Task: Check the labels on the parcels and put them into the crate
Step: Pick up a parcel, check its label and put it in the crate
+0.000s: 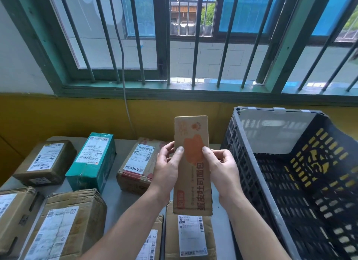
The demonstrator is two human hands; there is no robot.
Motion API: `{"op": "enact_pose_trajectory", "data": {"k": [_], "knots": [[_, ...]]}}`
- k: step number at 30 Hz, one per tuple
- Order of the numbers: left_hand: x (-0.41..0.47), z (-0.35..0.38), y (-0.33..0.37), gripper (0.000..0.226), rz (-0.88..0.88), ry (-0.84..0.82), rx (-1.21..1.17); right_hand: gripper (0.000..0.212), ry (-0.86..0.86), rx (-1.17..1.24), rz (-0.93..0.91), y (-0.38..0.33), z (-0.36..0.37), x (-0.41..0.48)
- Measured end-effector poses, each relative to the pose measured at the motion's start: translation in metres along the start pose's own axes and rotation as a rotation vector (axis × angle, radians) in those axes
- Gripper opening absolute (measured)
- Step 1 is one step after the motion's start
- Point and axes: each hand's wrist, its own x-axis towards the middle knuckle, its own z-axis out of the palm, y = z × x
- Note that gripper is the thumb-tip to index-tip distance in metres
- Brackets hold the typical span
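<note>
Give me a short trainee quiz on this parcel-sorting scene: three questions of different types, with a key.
1. True or false: the crate stands to the right of the held box.
2. The left hand and right hand grip that box. Its side facing the camera shows: A a white label; B orange print; C nothing.
3. Fill the gap: in the back row on the table, the parcel between two brown ones is ___ in colour.
Key: 1 true; 2 B; 3 teal.
</note>
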Motion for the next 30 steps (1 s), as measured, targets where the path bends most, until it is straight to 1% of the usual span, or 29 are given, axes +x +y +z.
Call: {"op": "enact_pose_trajectory", "data": {"k": [8,10,14,18,20,21,23,24,27,28,29,30], "knots": [[-0.0018,-0.0001,0.0031,0.023,-0.056,0.018,0.001,0.032,0.012,-0.004,-0.024,-0.0035,0.0003,-0.0025],[-0.0027,0.0,0.0037,0.027,-0.074,0.018,-0.007,0.029,0.01,-0.026,-0.041,-0.0031,0.001,-0.003],[-0.0054,-0.0008,0.0033,0.043,-0.077,-0.008,0.005,0.021,-0.013,-0.029,-0.045,-0.0024,0.0019,-0.005],[-0.0097,0.0005,0.0044,0.078,-0.024,-0.017,0.059,0.008,-0.021,-0.053,-0.045,0.0004,0.0016,-0.0045],[-0.0103,0.0002,0.0044,0.091,-0.002,-0.027,0.095,0.004,-0.016,-0.049,-0.044,0.0026,0.002,-0.0035],[-0.0105,-0.0003,0.004,0.095,0.006,-0.032,0.108,0.007,-0.007,-0.063,-0.053,0.0042,0.0023,-0.0027],[-0.0103,-0.0008,0.0029,0.101,0.015,-0.04,0.129,0.023,0.015,-0.141,-0.085,0.0059,0.0025,-0.0025],[-0.0099,-0.001,0.002,0.104,0.012,-0.038,0.132,0.036,0.029,-0.192,-0.096,0.0057,0.002,-0.0027],[-0.0074,-0.0032,-0.0009,0.106,-0.008,-0.045,0.114,0.086,0.03,-0.319,-0.092,0.0041,-0.0014,-0.003],[-0.0062,-0.0042,-0.002,0.107,-0.012,-0.051,0.106,0.098,0.017,-0.333,-0.085,0.0038,-0.0023,-0.0024],[-0.0049,-0.0052,-0.0031,0.107,-0.013,-0.054,0.101,0.105,0.005,-0.334,-0.076,0.003,-0.0032,-0.0019],[-0.003,-0.0058,-0.0036,0.107,-0.013,-0.057,0.106,0.107,-0.004,-0.332,-0.067,0.0022,-0.004,-0.0013]]}}
